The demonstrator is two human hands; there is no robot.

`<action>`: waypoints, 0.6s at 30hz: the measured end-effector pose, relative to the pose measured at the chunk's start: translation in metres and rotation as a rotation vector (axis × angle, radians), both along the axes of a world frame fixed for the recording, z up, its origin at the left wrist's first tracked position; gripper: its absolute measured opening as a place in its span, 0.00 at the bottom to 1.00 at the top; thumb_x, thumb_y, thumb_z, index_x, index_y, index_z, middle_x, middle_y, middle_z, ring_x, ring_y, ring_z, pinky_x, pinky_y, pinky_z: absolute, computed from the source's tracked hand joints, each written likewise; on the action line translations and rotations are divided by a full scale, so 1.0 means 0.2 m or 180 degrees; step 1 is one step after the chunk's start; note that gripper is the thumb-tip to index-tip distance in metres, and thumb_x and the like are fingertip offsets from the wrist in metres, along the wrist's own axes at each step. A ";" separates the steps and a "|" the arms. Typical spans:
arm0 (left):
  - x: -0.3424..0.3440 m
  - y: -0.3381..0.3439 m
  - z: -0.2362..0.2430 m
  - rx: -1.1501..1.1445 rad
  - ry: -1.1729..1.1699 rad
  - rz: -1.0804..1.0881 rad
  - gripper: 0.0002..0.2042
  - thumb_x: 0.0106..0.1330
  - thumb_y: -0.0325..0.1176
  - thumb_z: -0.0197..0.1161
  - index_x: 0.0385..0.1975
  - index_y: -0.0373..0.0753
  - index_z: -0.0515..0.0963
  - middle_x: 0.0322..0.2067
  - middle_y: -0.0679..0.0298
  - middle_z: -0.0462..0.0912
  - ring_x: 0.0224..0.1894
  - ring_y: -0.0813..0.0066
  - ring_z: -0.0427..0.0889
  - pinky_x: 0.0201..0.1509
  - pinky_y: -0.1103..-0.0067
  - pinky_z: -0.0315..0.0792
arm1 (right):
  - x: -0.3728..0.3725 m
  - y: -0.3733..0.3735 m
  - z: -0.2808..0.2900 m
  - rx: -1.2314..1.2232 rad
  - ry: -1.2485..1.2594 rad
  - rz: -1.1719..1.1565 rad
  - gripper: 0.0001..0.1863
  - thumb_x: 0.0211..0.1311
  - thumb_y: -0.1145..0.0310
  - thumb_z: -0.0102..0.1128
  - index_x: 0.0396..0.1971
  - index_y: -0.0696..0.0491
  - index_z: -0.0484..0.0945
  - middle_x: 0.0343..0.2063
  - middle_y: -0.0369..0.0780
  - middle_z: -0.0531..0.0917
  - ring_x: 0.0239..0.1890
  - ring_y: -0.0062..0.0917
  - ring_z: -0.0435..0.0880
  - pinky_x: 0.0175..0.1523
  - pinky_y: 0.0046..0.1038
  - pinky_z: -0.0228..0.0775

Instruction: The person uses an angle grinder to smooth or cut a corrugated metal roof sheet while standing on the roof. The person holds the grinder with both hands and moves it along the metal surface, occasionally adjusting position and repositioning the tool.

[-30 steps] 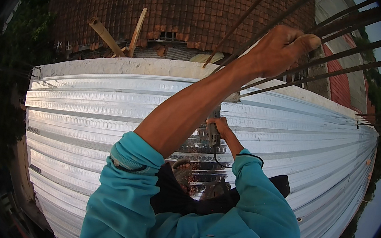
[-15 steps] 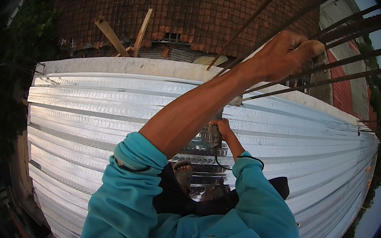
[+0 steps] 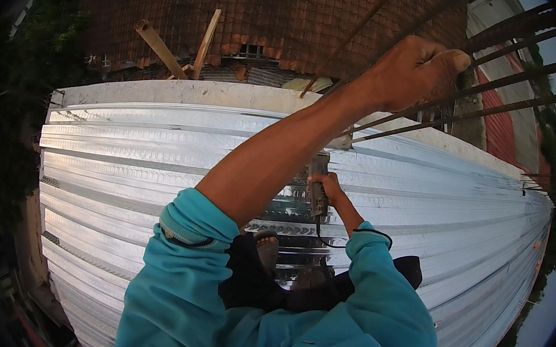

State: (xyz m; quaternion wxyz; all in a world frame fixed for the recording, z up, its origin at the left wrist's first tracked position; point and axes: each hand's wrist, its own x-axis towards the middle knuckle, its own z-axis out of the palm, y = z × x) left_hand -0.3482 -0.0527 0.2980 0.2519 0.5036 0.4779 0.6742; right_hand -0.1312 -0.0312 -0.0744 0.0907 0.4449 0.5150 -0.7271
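Note:
My left hand [image 3: 418,76] is closed around one of several ribbed steel bars at the upper right, with the arm stretched across the front of me. Lower down, my right hand [image 3: 329,187] grips a dark corded power tool [image 3: 318,195], slim-bodied like an angle grinder. Its black cord [image 3: 325,241] loops back toward my right cuff. The tool's front end lies beside my left forearm, close to the feet of the bars [image 3: 398,128], and its working tip cannot be made out. Beneath is shiny ribbed metal decking [image 3: 138,152].
A concrete ledge [image 3: 184,94] borders the decking's far side. Beyond it lie a tiled roof [image 3: 173,7], a bamboo pole [image 3: 159,48] and a wooden plank [image 3: 206,44]. My sandalled foot [image 3: 267,248] is on the decking. The decking's right edge [image 3: 540,262] drops off toward trees.
The power tool and my right hand have shifted slightly right, and more of the tool shows beside my forearm. My left hand keeps its hold on the bar.

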 end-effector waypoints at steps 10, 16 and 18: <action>0.08 0.01 0.00 0.0324 -0.0086 0.0140 0.36 0.70 0.70 0.52 0.35 0.35 0.85 0.16 0.67 0.72 0.23 0.79 0.73 0.28 0.73 0.67 | 0.54 0.61 0.69 0.0769 -0.0468 0.1131 0.17 0.45 0.69 0.74 0.33 0.61 0.81 0.26 0.43 0.85 0.26 0.29 0.87 0.34 0.31 0.80; 0.16 0.08 -0.04 0.0690 -0.0101 0.0568 0.36 0.69 0.69 0.54 0.28 0.33 0.83 0.15 0.67 0.73 0.21 0.80 0.70 0.25 0.73 0.64 | 0.85 0.90 1.02 0.0968 -0.1253 0.0995 0.15 0.42 0.70 0.72 0.31 0.60 0.81 0.26 0.42 0.85 0.27 0.29 0.86 0.34 0.32 0.79; 0.14 0.07 -0.05 0.0525 -0.0072 0.0653 0.35 0.70 0.68 0.54 0.26 0.33 0.81 0.16 0.68 0.72 0.22 0.80 0.68 0.27 0.73 0.64 | 0.89 0.93 1.04 0.0851 -0.1261 0.0509 0.18 0.42 0.70 0.72 0.34 0.60 0.80 0.28 0.42 0.84 0.29 0.31 0.87 0.35 0.36 0.80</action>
